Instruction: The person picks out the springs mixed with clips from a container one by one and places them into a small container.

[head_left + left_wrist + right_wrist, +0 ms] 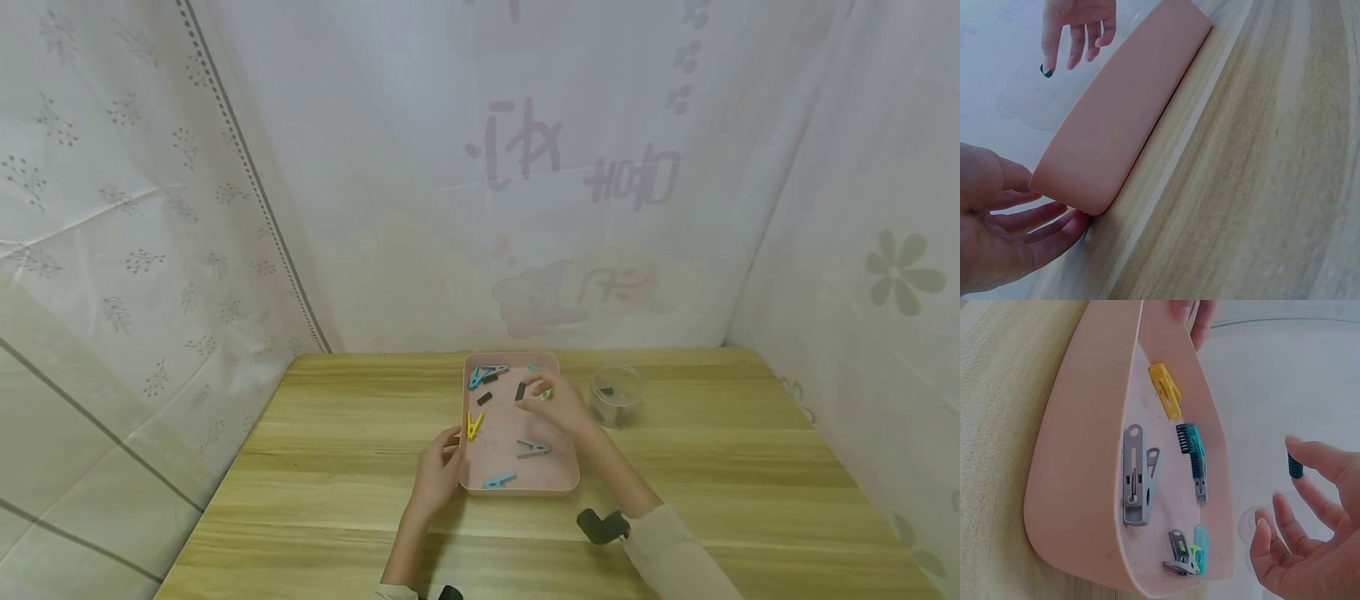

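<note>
My right hand (555, 406) pinches a small dark coil spring (1295, 465) between thumb and index finger, above the pink tray (573, 467); its other fingers are loosely bent. At the tray's left side, my left hand (1010, 231) holds the edge, fingers against the outer wall. Inside the tray lie a yellow clothespin (1165, 390), a grey clothespin (1138, 478), a light blue clothespin (499, 481) and a teal clothespin (477, 378). Another dark spring (484, 398) lies near the tray's left wall. A dark grey clip (1180, 551) is partly covered by others.
To the right of the tray stands a clear round container (617, 396) with something dark inside. Everything stands on a wood-grain table (337, 458). Patterned curtains (390, 208) hang behind the table and along both sides.
</note>
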### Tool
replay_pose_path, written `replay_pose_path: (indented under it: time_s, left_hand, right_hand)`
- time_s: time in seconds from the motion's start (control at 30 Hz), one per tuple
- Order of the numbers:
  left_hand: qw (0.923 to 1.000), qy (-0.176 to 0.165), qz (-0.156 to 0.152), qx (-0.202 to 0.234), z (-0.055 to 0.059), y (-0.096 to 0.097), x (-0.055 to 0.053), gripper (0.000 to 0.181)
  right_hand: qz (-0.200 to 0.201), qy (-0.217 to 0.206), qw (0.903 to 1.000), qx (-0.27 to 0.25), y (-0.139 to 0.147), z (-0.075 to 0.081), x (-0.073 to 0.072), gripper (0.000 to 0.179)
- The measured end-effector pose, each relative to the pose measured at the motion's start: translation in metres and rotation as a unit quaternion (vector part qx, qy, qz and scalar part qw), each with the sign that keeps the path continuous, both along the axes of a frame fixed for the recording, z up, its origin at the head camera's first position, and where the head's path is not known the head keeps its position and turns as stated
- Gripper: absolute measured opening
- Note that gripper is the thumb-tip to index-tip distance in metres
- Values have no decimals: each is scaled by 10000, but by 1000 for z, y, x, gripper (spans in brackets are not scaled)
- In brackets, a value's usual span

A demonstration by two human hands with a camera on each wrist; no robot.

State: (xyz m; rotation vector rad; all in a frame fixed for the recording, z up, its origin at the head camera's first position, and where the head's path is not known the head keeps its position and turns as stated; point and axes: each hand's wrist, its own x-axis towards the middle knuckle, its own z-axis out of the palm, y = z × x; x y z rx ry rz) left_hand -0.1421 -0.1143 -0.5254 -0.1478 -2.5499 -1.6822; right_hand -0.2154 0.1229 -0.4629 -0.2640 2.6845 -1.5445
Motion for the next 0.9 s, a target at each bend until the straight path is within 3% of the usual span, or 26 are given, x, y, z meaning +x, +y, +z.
replay_pose_path:
  time_s: [0.33,0.9]
  left_hand:
    - [9999,111,-37,-6,-1,-1,0,35]
    - [10000,-7,-11,4,0,0,0,35]
  right_hand:
    - [47,61,10000,-55,4,4,6,40]
    - [-35,51,9998,-203,13,7,13,45]
